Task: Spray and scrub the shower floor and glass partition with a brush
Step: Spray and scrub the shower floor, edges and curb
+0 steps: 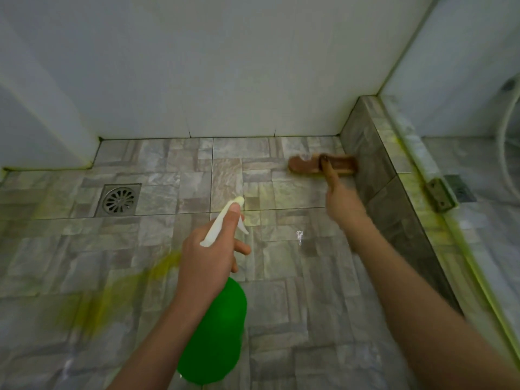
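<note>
Where the white wall meets the ground at the far side, the shower floor spreads out in grey stone-patterned tiles, stained with yellow-green patches at the near left and along the right edge. A low tiled curb runs from the far right corner toward the near right, and the glass partition stands on top of it, with a metal hinge fixed near its base. Beyond the glass, at the far right, a pale hose curves down.

A green spray bottle hangs at near centre, its white nozzle pointing toward the far side. The left hand has its grip closed round the bottle's neck, thumb lying along the top of the nozzle and one finger stretched out by the trigger.

A square metal drain sits in the floor at the far left.

Far right, a wooden brush lies flat on the tiles, touching the foot of the curb. The right hand reaches out to it, grip closed on the brush with fingers pressed over its back; motion blur hides the finer detail.
</note>
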A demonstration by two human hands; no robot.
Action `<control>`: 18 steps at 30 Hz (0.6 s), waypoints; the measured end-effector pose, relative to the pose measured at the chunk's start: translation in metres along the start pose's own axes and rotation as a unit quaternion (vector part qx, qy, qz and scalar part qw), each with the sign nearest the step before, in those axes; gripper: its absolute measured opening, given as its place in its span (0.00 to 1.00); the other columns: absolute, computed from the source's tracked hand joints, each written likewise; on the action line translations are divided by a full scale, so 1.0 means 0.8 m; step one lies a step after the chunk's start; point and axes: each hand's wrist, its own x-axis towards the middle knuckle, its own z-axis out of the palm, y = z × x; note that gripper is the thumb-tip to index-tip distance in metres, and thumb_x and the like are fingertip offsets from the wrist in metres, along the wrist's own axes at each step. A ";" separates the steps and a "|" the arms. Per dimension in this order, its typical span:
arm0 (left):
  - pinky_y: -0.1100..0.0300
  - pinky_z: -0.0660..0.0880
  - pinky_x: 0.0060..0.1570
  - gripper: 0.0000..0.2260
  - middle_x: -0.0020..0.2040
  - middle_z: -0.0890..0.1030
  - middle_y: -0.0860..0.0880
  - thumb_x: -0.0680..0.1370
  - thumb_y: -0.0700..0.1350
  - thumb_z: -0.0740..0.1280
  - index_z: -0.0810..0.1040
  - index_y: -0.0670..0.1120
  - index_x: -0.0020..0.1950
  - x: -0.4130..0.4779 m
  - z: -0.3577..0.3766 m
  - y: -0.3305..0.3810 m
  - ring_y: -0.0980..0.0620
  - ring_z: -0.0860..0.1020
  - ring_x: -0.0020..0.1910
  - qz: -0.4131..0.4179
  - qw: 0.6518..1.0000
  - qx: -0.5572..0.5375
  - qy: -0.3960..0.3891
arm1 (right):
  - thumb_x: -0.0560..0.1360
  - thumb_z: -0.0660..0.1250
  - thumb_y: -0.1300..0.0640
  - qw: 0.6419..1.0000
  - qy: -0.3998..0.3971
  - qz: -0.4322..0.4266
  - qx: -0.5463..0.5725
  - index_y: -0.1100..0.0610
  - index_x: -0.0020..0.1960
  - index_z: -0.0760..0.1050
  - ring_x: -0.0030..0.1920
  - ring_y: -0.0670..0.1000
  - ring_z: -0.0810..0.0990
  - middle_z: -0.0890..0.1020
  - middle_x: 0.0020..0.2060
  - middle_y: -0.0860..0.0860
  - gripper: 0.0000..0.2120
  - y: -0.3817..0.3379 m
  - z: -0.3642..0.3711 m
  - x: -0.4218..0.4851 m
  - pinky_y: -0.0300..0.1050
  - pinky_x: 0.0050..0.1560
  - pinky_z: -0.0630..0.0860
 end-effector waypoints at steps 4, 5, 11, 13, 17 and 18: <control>0.58 0.73 0.31 0.16 0.36 0.86 0.48 0.77 0.66 0.58 0.82 0.61 0.48 0.009 -0.004 -0.002 0.53 0.75 0.24 0.008 1.000 0.001 -0.004 | 0.80 0.52 0.60 0.997 -0.031 -0.046 -0.047 0.34 0.75 0.46 0.50 0.64 0.78 0.77 0.57 0.66 0.32 -0.009 -0.025 0.094 0.52 0.51 0.73; 0.60 0.73 0.29 0.16 0.35 0.86 0.48 0.78 0.65 0.59 0.82 0.59 0.48 0.011 -0.006 -0.002 0.54 0.75 0.24 0.008 1.000 0.002 -0.007 | 0.80 0.52 0.59 0.997 -0.042 -0.045 -0.046 0.33 0.75 0.45 0.46 0.62 0.78 0.77 0.55 0.65 0.32 -0.002 -0.024 0.077 0.52 0.49 0.73; 0.59 0.75 0.32 0.20 0.31 0.84 0.46 0.80 0.64 0.59 0.84 0.52 0.50 0.034 -0.019 0.004 0.54 0.73 0.22 0.004 1.000 0.016 -0.024 | 0.81 0.51 0.58 0.999 -0.025 -0.027 -0.016 0.34 0.75 0.43 0.34 0.57 0.74 0.77 0.41 0.60 0.31 0.005 -0.005 0.000 0.48 0.39 0.71; 0.56 0.76 0.35 0.19 0.33 0.85 0.46 0.80 0.64 0.59 0.84 0.55 0.52 0.041 -0.023 0.009 0.53 0.74 0.24 0.010 0.999 0.021 -0.037 | 0.80 0.52 0.59 0.999 -0.012 -0.035 -0.030 0.36 0.76 0.47 0.47 0.63 0.78 0.76 0.55 0.65 0.31 -0.015 -0.012 0.069 0.50 0.45 0.71; 0.65 0.73 0.28 0.19 0.31 0.84 0.45 0.80 0.64 0.59 0.85 0.56 0.51 0.049 -0.047 0.015 0.54 0.74 0.23 0.028 0.997 0.038 -0.060 | 0.81 0.50 0.54 0.999 -0.026 -0.020 -0.029 0.43 0.77 0.52 0.60 0.64 0.75 0.69 0.68 0.64 0.25 -0.043 -0.019 0.115 0.51 0.55 0.72; 0.66 0.72 0.27 0.19 0.31 0.84 0.45 0.80 0.63 0.58 0.85 0.55 0.52 0.050 -0.054 0.017 0.55 0.74 0.23 0.031 0.997 0.041 -0.064 | 0.81 0.50 0.54 0.999 -0.032 -0.016 -0.017 0.42 0.77 0.52 0.60 0.63 0.75 0.70 0.67 0.63 0.25 -0.047 -0.013 0.093 0.53 0.57 0.72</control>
